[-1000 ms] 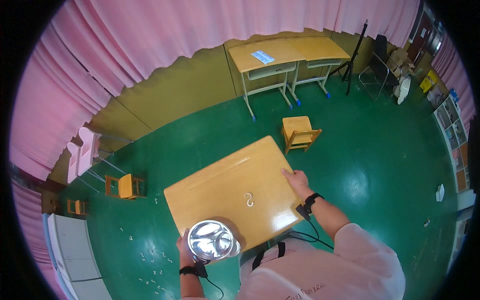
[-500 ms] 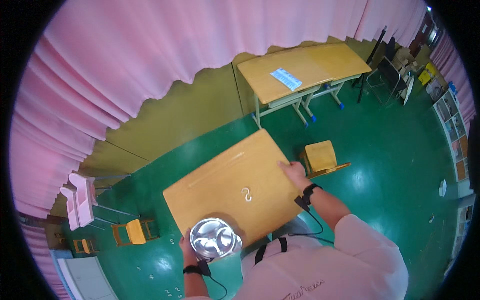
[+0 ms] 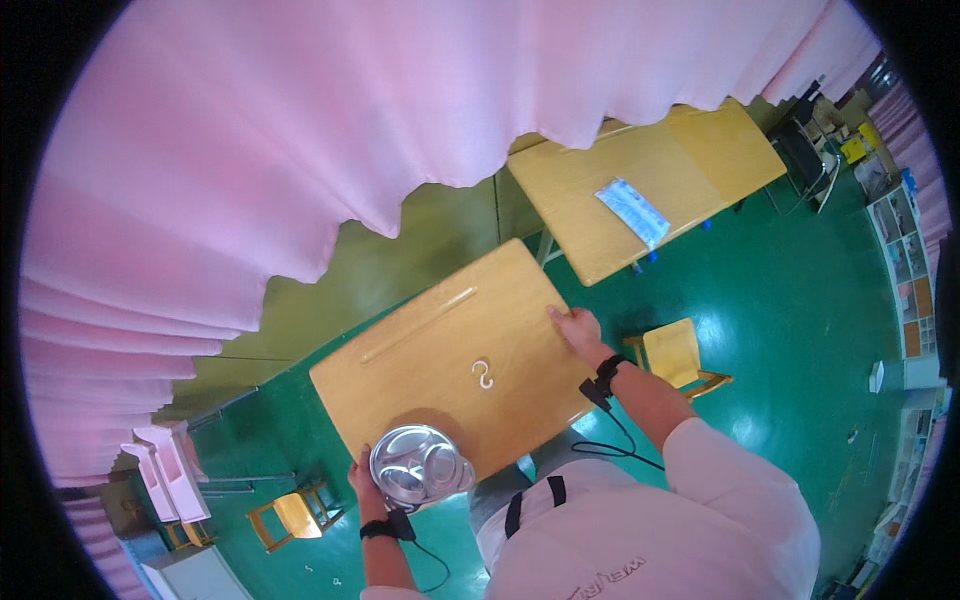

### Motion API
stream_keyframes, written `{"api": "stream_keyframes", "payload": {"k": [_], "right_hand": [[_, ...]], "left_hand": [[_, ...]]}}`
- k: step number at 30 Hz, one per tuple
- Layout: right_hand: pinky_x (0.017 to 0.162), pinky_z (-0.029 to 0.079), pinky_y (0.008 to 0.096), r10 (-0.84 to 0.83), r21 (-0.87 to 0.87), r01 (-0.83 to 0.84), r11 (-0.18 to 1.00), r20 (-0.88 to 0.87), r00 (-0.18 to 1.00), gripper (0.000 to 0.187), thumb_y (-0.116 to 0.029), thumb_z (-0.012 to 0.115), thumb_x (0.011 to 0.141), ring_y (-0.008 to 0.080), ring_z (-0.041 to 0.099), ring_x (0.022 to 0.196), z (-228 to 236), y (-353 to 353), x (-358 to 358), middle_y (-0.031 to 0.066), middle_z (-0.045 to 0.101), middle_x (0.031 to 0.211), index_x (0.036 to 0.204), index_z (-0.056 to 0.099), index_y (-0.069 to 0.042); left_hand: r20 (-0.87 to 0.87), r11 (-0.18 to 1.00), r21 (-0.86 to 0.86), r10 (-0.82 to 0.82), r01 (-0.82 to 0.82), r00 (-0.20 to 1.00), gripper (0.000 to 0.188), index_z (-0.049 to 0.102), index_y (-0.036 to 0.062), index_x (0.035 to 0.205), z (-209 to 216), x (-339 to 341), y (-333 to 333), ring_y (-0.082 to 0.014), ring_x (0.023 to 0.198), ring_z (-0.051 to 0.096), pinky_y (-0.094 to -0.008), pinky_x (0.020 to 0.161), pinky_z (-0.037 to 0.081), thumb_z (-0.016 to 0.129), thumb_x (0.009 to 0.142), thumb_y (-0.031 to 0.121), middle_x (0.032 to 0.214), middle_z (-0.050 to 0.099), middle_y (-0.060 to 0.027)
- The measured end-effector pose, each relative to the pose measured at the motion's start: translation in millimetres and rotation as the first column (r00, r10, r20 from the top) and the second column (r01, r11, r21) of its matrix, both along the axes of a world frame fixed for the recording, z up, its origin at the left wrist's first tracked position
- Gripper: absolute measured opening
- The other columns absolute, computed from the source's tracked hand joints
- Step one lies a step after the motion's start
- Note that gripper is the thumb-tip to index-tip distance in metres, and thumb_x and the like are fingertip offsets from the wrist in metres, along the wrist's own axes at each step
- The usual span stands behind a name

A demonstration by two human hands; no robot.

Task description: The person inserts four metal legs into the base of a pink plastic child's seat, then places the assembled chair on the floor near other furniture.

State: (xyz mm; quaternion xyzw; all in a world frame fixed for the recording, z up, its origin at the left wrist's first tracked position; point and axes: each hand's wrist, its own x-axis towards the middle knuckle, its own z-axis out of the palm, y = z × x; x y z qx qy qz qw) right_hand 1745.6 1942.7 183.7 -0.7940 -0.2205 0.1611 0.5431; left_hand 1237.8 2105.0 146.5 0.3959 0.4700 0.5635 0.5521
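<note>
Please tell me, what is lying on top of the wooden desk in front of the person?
On the wooden desk lie a small white S-shaped hook, the right hand at its edge, and a metal tray held by the left hand. What the tray covers is hidden.

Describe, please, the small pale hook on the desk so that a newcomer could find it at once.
Start at the wooden desk nearest the person, below the pink curtain. Near its middle lies a small white S-shaped hook, between the left hand holding a round metal tray and the right hand at the far edge. It is the only loose item lying on the bare wood.
</note>
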Motion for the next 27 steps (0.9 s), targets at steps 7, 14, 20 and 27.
{"api": "stream_keyframes", "payload": {"k": [7,14,20,27], "right_hand": [[0.076,0.05,0.0376,0.01,0.01,-0.01,1.0,0.0,1.0,0.069,-0.065,0.063,0.072,0.0312,0.065,0.086,19.5,-50.0,-55.8,0.0158,0.068,0.087,0.092,0.066,0.001],[0.076,0.049,0.0387,-0.137,-0.061,0.142,0.988,0.078,0.987,0.069,-0.066,0.062,0.073,0.0323,0.064,0.087,6.3,-134.7,-119.4,0.0184,0.067,0.088,0.09,0.065,0.001],[0.076,0.048,0.0399,-0.168,-0.115,0.175,0.978,0.071,0.983,0.068,-0.065,0.062,0.073,0.0347,0.062,0.089,38.4,-167.3,-165.6,0.0195,0.065,0.09,0.089,0.064,0.001],[0.081,0.049,0.0342,-0.368,-0.001,0.368,0.93,0.041,0.929,0.083,-0.053,0.076,0.07,0.026,0.06,0.098,6.7,-194.4,-213.9,0.0187,0.06,0.107,0.119,0.047,0.007]], "left_hand": [[0.054,0.997,0.015,-0.07,0.07,0.996,0.027,0.059,-0.0011,0.091,-0.3,-45.0,-12.4,-0.0172,0.063,0.061,-0.0313,0.056,0.051,0.073,0.08,0.019,0.079,0.064,-0.0095],[0.036,0.99,0.013,-0.142,0.142,0.989,0.035,0.058,-0.0042,0.099,6.8,-99.6,-92.1,-0.0201,0.07,0.063,-0.0336,0.059,0.052,0.074,0.08,0.02,0.088,0.064,-0.0131],[0.005,0.987,-0.031,-0.155,0.155,0.988,0.035,0.052,0.0008,0.091,48.0,-125.9,-108.2,-0.0216,0.064,0.062,-0.0355,0.057,0.052,0.075,0.079,0.024,0.08,0.064,-0.0135],[0.013,0.982,-0.159,-0.101,0.102,0.995,0.05,0.043,-0.008,0.11,103.6,-134.0,-61.1,-0.028,0.073,0.063,-0.0421,0.061,0.054,0.072,0.083,0.022,0.096,0.06,-0.0227]]}}
